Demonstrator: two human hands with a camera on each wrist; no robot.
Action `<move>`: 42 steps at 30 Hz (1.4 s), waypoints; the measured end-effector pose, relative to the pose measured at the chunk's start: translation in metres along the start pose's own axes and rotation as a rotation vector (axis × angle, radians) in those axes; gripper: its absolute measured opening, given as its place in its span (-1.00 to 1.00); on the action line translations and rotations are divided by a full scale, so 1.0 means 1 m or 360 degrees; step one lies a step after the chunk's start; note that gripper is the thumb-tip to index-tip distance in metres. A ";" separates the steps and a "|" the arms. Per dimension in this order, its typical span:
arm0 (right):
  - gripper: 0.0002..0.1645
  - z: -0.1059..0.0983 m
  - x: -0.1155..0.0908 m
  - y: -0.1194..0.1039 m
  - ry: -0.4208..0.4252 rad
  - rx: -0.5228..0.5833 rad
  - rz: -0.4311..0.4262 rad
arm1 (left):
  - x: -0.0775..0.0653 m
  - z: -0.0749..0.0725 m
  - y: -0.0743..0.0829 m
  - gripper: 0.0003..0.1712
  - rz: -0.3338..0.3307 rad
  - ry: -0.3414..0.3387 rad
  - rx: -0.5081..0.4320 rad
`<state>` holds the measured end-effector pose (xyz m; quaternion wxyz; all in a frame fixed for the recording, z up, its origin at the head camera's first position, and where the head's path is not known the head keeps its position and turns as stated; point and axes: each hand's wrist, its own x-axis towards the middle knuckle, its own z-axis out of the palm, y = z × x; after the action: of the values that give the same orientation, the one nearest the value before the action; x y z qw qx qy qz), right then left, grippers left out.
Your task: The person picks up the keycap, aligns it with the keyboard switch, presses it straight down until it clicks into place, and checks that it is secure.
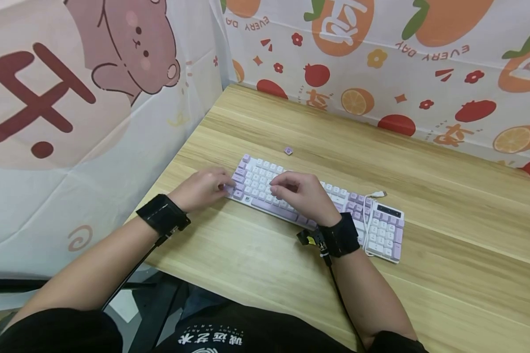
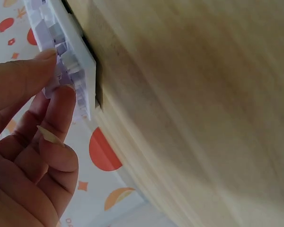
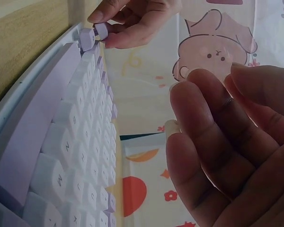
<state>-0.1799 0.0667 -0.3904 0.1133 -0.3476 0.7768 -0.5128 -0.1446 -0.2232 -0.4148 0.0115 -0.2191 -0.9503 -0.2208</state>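
A white and lilac keyboard (image 1: 282, 212) lies slantwise on the wooden table. At its left front corner my left hand (image 1: 203, 187) pinches a lilac keycap (image 3: 102, 31) between thumb and fingertips. That keycap looks tilted up beside its neighbours; whether it has come fully off cannot be made out. Over the middle of the keyboard hovers my right hand (image 1: 306, 196), its fingers loosely bent with nothing visible among them. One loose lilac keycap (image 1: 288, 150) sits on the table behind the keyboard.
The keyboard's white cable (image 1: 367, 223) is bundled across its right part, with the USB plug (image 1: 378, 194) at the back edge. Printed cloths (image 1: 291, 63) hang behind and left of the table (image 1: 459, 235). Each wrist wears a black strap (image 1: 163, 214) with a cord.
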 end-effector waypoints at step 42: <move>-0.79 0.003 0.003 0.004 -0.0041 -0.0105 -0.0037 | 0.034 -0.022 -0.040 -0.60 -0.0778 -0.0803 -0.0766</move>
<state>-0.1825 0.0638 -0.3947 0.1057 -0.3666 0.7878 -0.4835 -0.1936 -0.2503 -0.4074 -0.3256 -0.0310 -0.8686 -0.3721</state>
